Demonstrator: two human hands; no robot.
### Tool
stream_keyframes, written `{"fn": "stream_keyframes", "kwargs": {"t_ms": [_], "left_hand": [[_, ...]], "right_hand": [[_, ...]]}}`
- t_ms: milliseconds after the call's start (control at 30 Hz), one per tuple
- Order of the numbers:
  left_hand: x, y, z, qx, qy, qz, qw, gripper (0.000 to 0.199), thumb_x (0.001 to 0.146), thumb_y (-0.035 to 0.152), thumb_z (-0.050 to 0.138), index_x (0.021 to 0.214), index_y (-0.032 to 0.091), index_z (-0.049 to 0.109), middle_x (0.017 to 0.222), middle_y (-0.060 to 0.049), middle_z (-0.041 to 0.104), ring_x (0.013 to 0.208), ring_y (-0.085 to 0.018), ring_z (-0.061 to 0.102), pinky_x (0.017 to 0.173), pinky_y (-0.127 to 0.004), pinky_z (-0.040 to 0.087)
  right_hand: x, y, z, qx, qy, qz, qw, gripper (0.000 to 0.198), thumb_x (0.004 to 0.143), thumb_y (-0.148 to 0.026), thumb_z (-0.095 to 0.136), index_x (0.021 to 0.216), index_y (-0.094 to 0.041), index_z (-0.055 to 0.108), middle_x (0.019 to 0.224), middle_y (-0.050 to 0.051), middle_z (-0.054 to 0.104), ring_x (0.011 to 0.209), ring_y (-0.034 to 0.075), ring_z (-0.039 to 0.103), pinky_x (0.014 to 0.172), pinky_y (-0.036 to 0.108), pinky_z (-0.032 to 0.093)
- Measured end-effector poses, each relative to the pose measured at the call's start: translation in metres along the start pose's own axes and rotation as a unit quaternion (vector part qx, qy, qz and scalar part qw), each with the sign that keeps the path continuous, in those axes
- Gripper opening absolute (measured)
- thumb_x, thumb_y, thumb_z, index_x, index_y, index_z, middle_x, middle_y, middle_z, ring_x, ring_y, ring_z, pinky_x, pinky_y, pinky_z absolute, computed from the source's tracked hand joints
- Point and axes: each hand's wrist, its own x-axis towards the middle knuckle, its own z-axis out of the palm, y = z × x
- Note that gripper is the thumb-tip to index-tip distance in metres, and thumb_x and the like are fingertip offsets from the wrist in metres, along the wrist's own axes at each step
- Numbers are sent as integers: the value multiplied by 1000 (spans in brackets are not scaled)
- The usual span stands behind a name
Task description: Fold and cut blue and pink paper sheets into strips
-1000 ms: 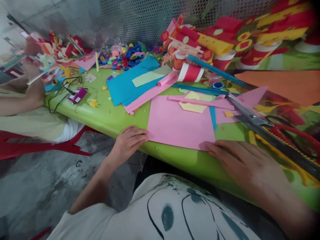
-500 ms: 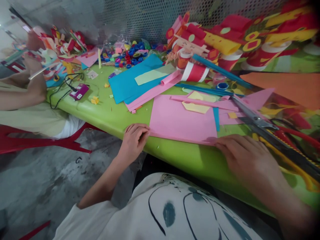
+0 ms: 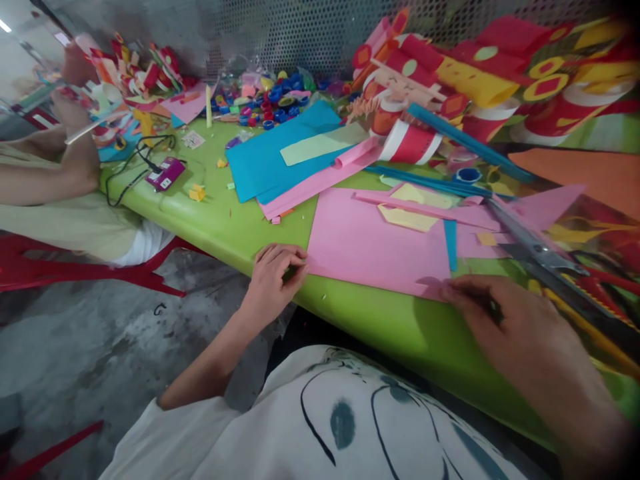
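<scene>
A pink sheet of paper (image 3: 370, 247) lies along the near edge of the green table. My left hand (image 3: 274, 277) pinches its near left corner, fingers curled with the thumb against the forefinger. At the near right corner, my right hand (image 3: 520, 340) has thumb and fingertips closed on the edge. A narrow pink strip (image 3: 430, 210) and pale yellow paper pieces (image 3: 410, 218) rest on the sheet's far right part. Large scissors (image 3: 543, 257) lie to the right, beyond my right hand, beside a blue paper strip (image 3: 451, 244).
Blue paper (image 3: 260, 163) and a red-and-white paper cup (image 3: 411, 142) are behind the sheet. Paper-decorated cups stand at the back right, with orange card (image 3: 585, 177) nearby. Coloured caps (image 3: 273, 107) are heaped farther back. A purple box with a cable (image 3: 166, 175) sits near a person's arm (image 3: 55, 167).
The narrow raised fold along the sheet's near edge now looks flatter. My right hand has shifted slightly right and down, its thumb and forefinger forming a wider loop. The view has turned slightly.
</scene>
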Motion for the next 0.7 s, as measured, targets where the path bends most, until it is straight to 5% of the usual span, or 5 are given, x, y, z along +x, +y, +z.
{"fn": "stream_keyframes", "kwargs": {"t_ms": [400, 700], "left_hand": [[-3, -1, -6, -19, -46, -30, 998, 16, 109, 19, 60, 94, 25, 61, 117, -2, 81, 121, -19, 74, 123, -44, 36], [-5, 1, -8, -6, -50, -20, 999, 17, 107, 17, 62, 93, 25, 59, 119, -1, 81, 120, -18, 74, 126, -45, 32]], "right_hand": [[4, -9, -4, 38, -39, 137, 989, 46, 90, -77, 60, 93, -33, 69, 91, 12, 78, 75, 30, 68, 67, 45, 48], [5, -7, -6, 17, -58, 126, 990, 45, 87, -72, 57, 94, -30, 70, 91, 12, 79, 78, 31, 71, 67, 43, 48]]}}
